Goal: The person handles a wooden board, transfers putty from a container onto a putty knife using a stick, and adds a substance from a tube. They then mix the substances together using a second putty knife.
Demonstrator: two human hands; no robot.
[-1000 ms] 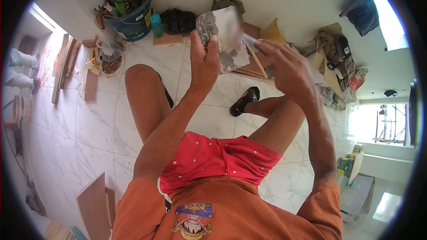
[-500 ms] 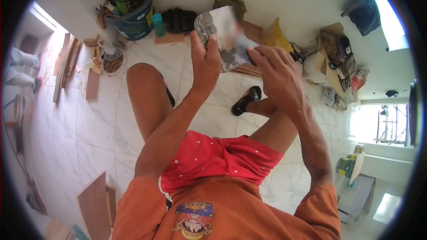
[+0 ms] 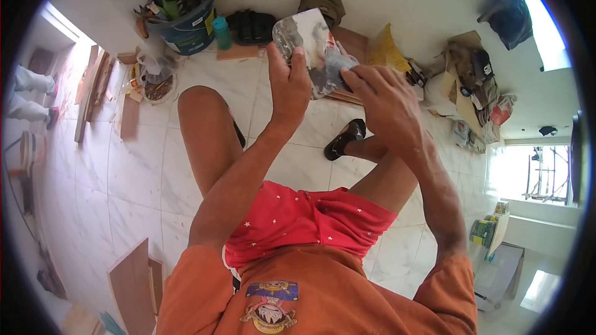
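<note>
White marble floor tiles, with clutter along the far wall: a dark blue plastic bucket (image 3: 186, 28) stuffed with tools and a teal bottle (image 3: 220, 32) right beside it. Left hand (image 3: 287, 90) is clamped on the lower edge of a flat square slab smeared grey and white (image 3: 303, 31), held up above the knees. Right hand (image 3: 380, 102) has its fingers curled against the slab's right edge, can't tell if they pinch anything. Slab looks stiff and smeary-slick on the face, so I'd grip it by the cleaner edges
</note>
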